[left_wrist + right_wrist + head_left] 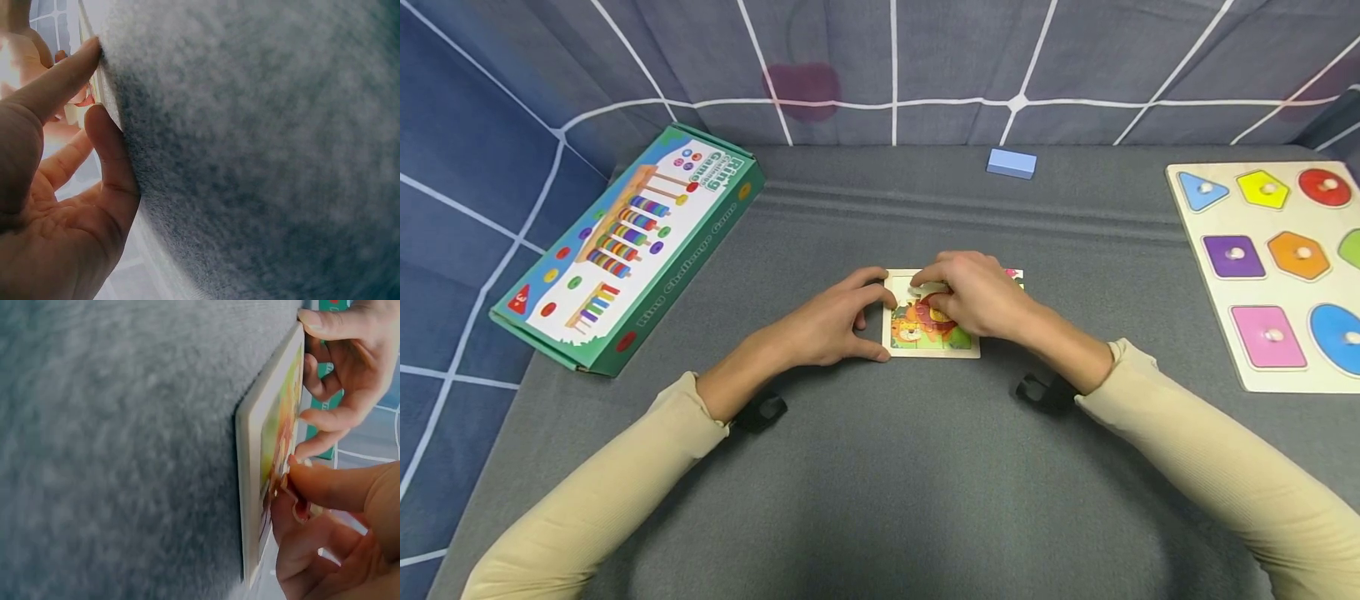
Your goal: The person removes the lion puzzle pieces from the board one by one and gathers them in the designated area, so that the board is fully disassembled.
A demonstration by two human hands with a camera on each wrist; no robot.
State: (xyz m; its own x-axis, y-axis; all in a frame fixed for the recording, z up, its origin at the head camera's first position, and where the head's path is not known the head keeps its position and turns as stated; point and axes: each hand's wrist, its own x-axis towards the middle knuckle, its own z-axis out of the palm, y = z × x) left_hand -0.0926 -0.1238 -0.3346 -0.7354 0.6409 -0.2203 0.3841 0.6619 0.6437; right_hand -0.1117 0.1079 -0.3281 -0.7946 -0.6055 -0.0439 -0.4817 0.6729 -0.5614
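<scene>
A small wooden jigsaw puzzle board [936,353] with a pale rim lies flat in front of me. Its colourful picture shows an orange animal [912,331] on green. My left hand [827,323] rests at the board's left edge, thumb by the near corner and fingers spread along the side. Over the board's right half, my right hand [981,296] pinches a puzzle piece [301,509] with red on it between thumb and fingers. The piece is tilted, close over the picture. In the head view my right hand hides much of the board's far right part.
A green ring game box [647,242] lies at the left. The blue block [1011,163] sits at the back, near the hanging grid-patterned cloth [850,50]. At the right lies a wooden shape board [1247,287] with knobbed pieces.
</scene>
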